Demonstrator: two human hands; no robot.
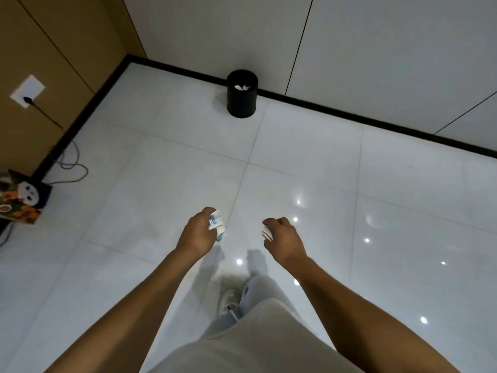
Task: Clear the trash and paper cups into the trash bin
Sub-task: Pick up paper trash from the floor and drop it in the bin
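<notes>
On the tiled floor, head view, the only one: carry step judged in hand, both loads up, drop not yet made. Left hand (200, 232) curled round a crumpled white-and-blue wrapper (216, 224), scrap poking out past the fingers on the inner side. Right hand (282, 236) curled round a small white piece (267, 232), only its edge visible under the fingers; crushed paper cup or wad of paper, cannot tell which. Both hands held out in front at about the same height, apart from each other, over bare tile. Trash bin (242, 94) well ahead and upright, just beside the dark baseboard (376, 122) of the white wall, near the room corner. Bin: black, round, open-topped, no lid seen, slightly narrower toward the base; white crumpled scraps (243, 87) lying inside below the rim, so part of the clearing judged done. Next move judged to need more steps forward to close the gap, then both hands brought over the opening and the fingers released; mouth looks narrow, so one hand at a time likely safer, light paper apt to drift or bounce off the rim. One shoe (227, 301) and pale trouser leg (258, 294) below the hands, pointed toward the bin. At far left, wall socket (27, 91) with a plug and a grey cable (72, 168) looping on the floor, and a patterned box (20, 203) at the edge; all off the direct line to the bin.
</notes>
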